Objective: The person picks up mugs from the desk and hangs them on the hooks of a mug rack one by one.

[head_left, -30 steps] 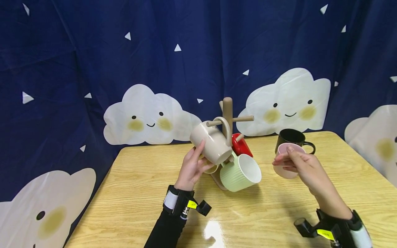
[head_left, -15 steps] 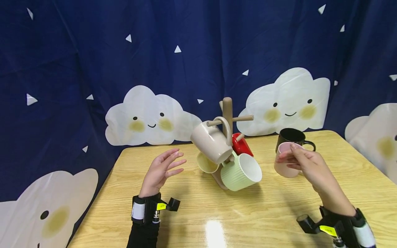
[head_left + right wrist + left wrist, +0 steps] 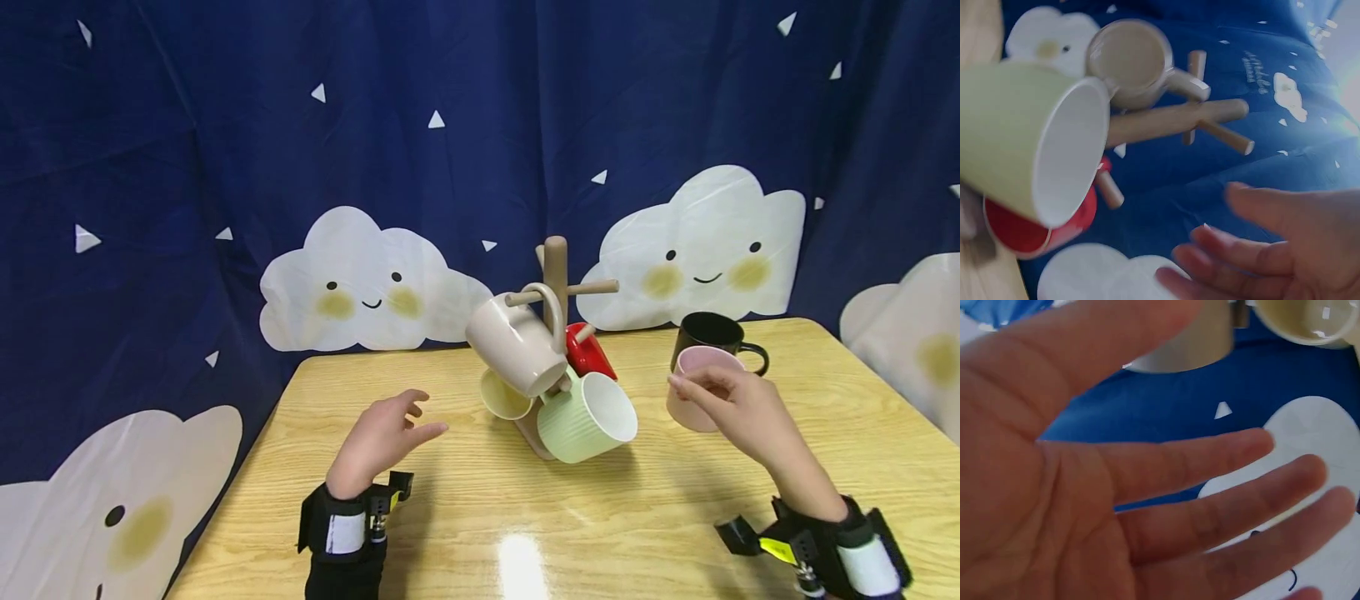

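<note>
A wooden mug tree [image 3: 556, 267] stands mid-table with mugs on its pegs. The cream mug [image 3: 517, 346] hangs tilted from an upper peg by its handle. Below it are a ribbed pale green mug [image 3: 581, 429], a yellow mug [image 3: 502, 397] and a red mug [image 3: 592, 358]. My left hand [image 3: 378, 437] is over the table left of the tree, fingers relaxed, holding nothing. In front of the pink mug [image 3: 686, 414], partly covering it, is my right hand [image 3: 742, 412]. The right wrist view shows that hand's fingers [image 3: 1235, 250] loosely bent with nothing between them.
A black mug [image 3: 686, 333] stands upright behind the pink one at the back right. The wooden table [image 3: 600, 533] ends at a dark blue curtain [image 3: 480, 67] printed with clouds. One bare peg [image 3: 596, 287] of the tree points right.
My left hand has let go of the cream mug, moved left and turned palm downward. The cream mug stays hanging on its peg. My right hand has barely moved.
</note>
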